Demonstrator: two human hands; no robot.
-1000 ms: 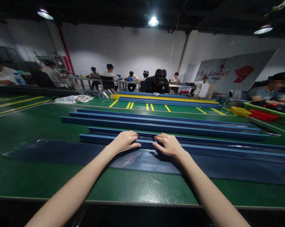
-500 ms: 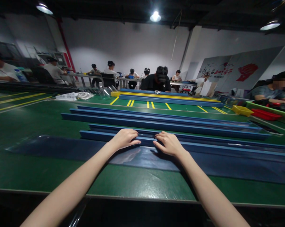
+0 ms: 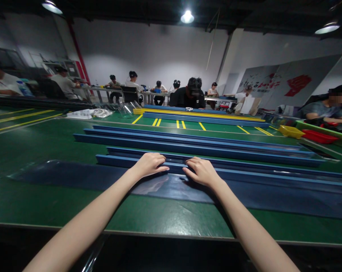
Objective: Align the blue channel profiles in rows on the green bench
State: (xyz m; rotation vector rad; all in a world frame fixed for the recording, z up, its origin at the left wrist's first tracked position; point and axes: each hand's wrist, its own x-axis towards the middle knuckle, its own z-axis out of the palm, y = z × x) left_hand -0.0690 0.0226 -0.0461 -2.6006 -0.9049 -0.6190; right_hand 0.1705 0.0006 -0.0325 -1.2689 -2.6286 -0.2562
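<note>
A long blue channel-shaped rail [image 3: 176,167] lies across the table in front of me. My left hand [image 3: 150,164] grips its near wall, fingers hooked over the top and thumb on the near side. A short way to the right, my right hand [image 3: 201,170] holds the same wall likewise, its fingertips partly hidden inside the channel. Under and in front of the rail stretches a flat, glossy strip of clear plastic film [image 3: 74,175], bluish in look. Just beyond lies another blue rail [image 3: 188,146], touched by neither hand.
The green table [image 3: 182,223] has its near edge below my forearms. Farther back are a yellow rail [image 3: 205,114] between blue ones and crumpled plastic [image 3: 101,113]. At right stand a yellow bin [image 3: 290,132], a red bin [image 3: 319,137] and a green tray [image 3: 338,133]. Several people sit beyond.
The view has shifted very slightly. Both hands keep the same grip on the blue rail, and nothing on the table has visibly moved.
</note>
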